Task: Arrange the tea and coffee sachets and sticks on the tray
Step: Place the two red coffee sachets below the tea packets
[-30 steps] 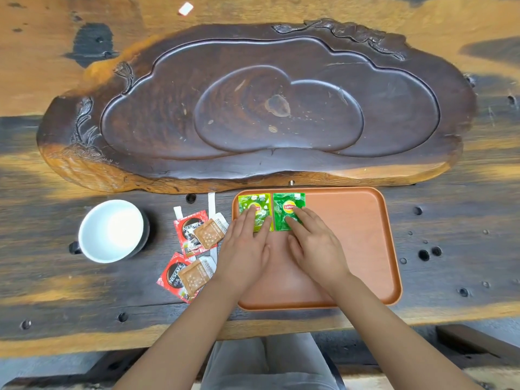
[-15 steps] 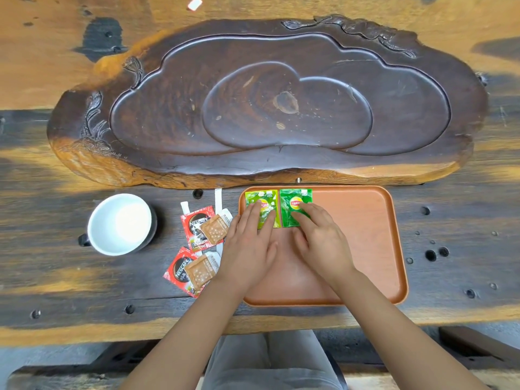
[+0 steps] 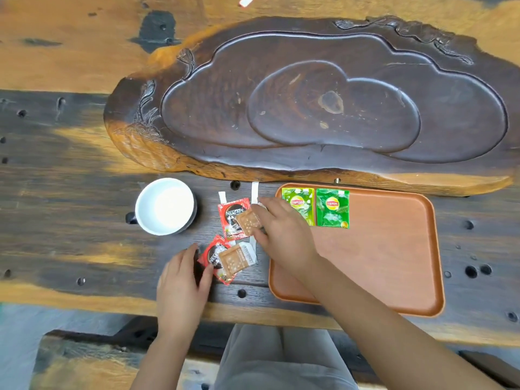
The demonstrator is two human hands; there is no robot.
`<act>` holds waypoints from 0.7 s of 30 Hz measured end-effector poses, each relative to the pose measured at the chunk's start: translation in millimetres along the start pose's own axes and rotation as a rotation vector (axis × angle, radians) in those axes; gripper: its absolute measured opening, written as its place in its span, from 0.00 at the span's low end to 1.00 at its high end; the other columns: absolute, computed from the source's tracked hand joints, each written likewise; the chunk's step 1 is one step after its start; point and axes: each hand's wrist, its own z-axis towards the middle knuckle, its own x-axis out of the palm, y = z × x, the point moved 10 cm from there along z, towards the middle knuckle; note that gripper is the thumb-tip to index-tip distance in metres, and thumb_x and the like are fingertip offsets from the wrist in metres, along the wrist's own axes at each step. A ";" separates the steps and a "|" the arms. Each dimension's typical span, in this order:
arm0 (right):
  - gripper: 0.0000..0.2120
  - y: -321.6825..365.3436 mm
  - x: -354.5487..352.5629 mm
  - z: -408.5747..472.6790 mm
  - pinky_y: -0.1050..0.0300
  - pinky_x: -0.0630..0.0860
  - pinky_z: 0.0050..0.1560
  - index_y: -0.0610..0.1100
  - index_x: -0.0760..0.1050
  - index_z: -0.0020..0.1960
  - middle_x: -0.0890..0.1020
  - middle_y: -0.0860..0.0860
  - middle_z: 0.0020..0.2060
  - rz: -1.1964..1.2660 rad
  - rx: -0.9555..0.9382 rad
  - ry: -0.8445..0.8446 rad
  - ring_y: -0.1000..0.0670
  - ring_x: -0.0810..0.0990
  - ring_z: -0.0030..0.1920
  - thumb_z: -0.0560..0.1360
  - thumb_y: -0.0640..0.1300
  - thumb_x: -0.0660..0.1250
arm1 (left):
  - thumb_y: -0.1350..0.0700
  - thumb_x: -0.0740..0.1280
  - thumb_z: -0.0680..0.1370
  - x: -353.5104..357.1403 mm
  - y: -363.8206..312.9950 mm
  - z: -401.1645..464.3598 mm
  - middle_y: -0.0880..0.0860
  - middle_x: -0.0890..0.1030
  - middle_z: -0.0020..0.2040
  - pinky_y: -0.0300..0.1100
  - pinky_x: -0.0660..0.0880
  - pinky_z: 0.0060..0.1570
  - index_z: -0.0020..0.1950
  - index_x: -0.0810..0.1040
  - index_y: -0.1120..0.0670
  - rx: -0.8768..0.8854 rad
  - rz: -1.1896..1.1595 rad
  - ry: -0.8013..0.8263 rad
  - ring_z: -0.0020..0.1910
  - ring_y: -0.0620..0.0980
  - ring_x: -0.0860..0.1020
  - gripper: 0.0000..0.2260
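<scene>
Now, with two green tea sachets point(image 3: 315, 207) at the tray's point(image 3: 394, 254) far left corner, both hands go left of it — right hand point(image 3: 282, 230) fingering a brown sachet point(image 3: 248, 222), left hand point(image 3: 183, 280) loosely spread at a red sachet point(image 3: 215, 256) — lifting across looks next.

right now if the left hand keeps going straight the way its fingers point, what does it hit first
The left hand points up and slightly right; its thumb already touches the lower Nescafe sachet. Going on, it would likely meet that sachet first, though height is unclear.
</scene>
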 end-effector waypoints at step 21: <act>0.11 37.4 30.3 46.5 0.49 0.61 0.60 0.41 0.78 0.51 0.78 0.45 0.47 0.107 0.007 -0.026 0.44 0.75 0.51 0.71 0.32 0.65 | 0.63 0.70 0.69 -2.5 43.1 -0.4 0.46 0.78 0.33 0.29 0.68 0.32 0.39 0.69 0.47 -0.314 -0.434 -0.088 0.34 0.39 0.77 0.14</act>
